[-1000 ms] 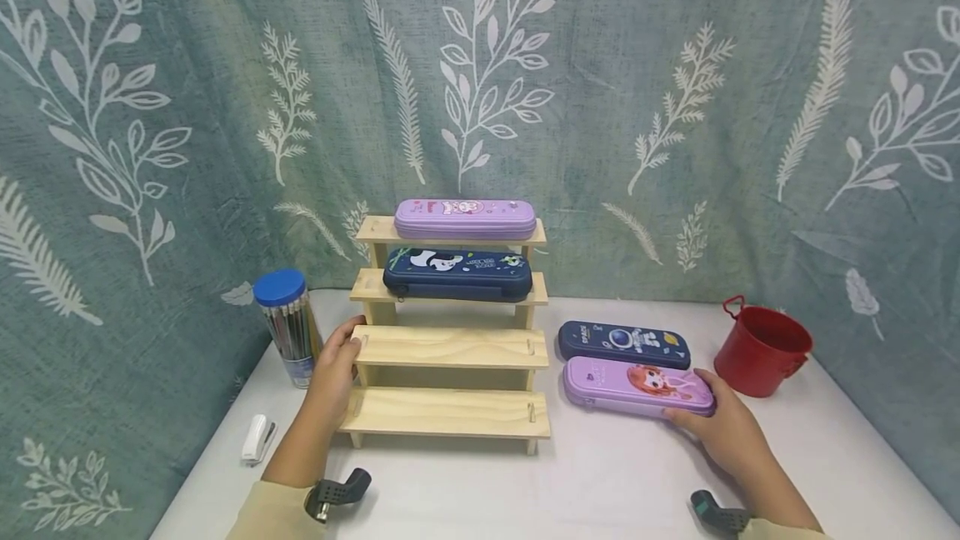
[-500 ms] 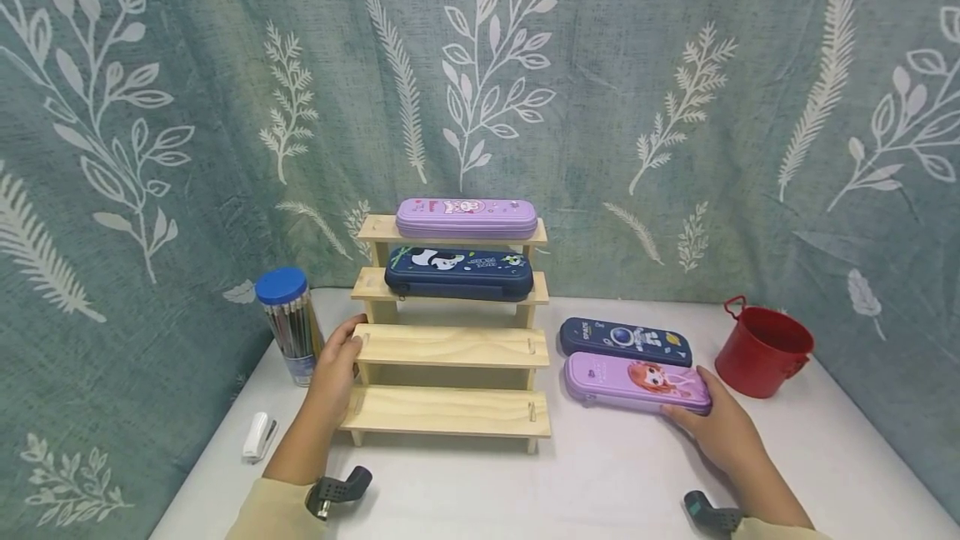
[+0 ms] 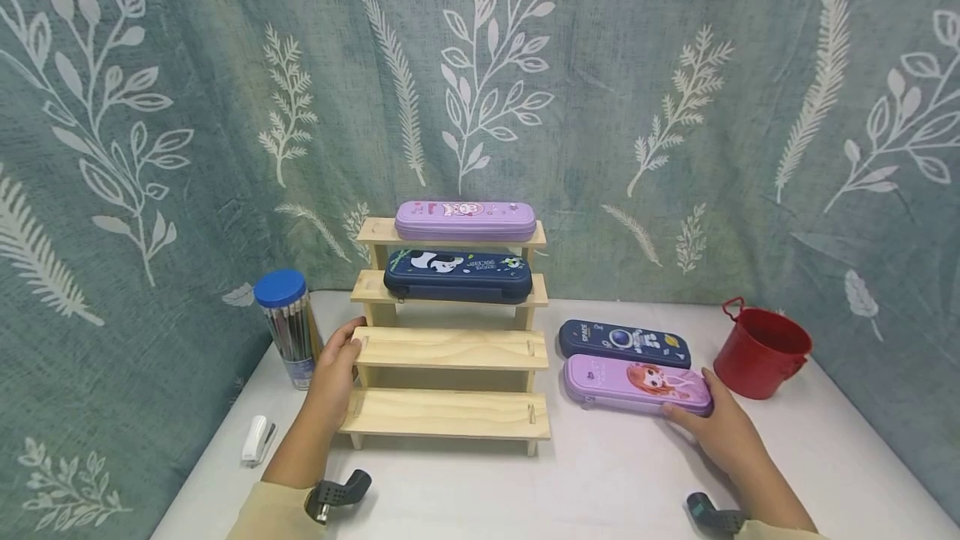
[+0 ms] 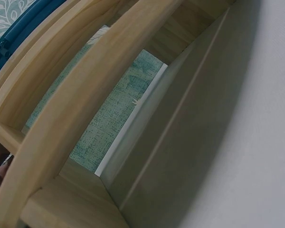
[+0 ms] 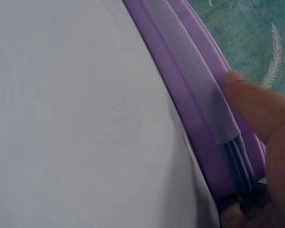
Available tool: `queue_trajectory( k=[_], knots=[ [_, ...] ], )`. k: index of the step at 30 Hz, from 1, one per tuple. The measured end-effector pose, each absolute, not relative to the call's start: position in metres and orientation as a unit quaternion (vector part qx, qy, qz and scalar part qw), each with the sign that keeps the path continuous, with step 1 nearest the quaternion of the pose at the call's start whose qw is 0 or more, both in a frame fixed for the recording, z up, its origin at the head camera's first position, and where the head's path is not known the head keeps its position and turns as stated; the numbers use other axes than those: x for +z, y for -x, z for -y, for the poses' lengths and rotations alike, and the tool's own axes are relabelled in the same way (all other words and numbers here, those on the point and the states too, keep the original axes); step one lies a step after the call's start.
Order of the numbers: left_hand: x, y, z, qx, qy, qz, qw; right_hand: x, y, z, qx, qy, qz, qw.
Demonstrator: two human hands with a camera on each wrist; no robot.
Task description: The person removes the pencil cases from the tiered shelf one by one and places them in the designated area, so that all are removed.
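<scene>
At the left side of a stepped wooden rack (image 3: pixel 450 347), my left hand (image 3: pixel 332 369) grips the end of the second shelf from the bottom. In the left wrist view the rack's boards hide most of that hand. My right hand (image 3: pixel 716 425) holds the right end of a purple pencil case (image 3: pixel 611 379) with a red-haired girl on its lid. Its thumb (image 5: pixel 256 102) lies along the zippered side in the right wrist view. That case lies on the table, right in front of a navy pencil case (image 3: pixel 600 342) with an astronaut print.
A navy panda pencil case (image 3: pixel 465 280) and another purple pencil case (image 3: pixel 465 223) occupy the upper two shelves. Left of the rack stand a blue-lidded tub of pencils (image 3: pixel 288 332) and a white stapler (image 3: pixel 257 440). A red pot (image 3: pixel 757 357) stands at the right.
</scene>
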State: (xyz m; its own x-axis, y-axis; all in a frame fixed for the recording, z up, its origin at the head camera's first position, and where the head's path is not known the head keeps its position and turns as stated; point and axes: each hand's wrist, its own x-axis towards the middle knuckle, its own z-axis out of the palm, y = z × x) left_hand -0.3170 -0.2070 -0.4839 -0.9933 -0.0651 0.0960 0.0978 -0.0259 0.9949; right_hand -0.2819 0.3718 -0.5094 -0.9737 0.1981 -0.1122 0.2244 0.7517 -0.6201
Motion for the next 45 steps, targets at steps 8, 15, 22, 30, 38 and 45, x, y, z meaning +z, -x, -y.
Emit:
queue_trajectory(
  k=[8, 15, 22, 30, 38, 45],
  knots=[
    [-0.485, 0.317, 0.207, -0.722, 0.013, 0.689, 0.055, -0.474, 0.270, -0.343, -0.342, -0.128, -0.930, -0.038],
    [-0.485, 0.316, 0.208, -0.721, 0.014, 0.690, 0.058, -0.431, 0.274, -0.288, -0.352, -0.016, -0.931, -0.094],
    [-0.485, 0.317, 0.208, -0.720, 0.012, 0.692, 0.056, -0.392, 0.292, -0.228, -0.365, 0.076, -0.922, -0.108],
    [-0.487, 0.318, 0.208, -0.726, 0.011, 0.685, 0.058, -0.365, 0.321, -0.170, -0.365, 0.114, -0.918, -0.100],
    [-0.490, 0.320, 0.208, -0.730, 0.012, 0.681, 0.059, -0.360, 0.352, -0.141, -0.371, 0.144, -0.911, -0.107],
    [-0.488, 0.320, 0.210, -0.727, 0.011, 0.684, 0.060, -0.357, 0.360, -0.119, -0.344, 0.121, -0.927, -0.090]
  ],
)
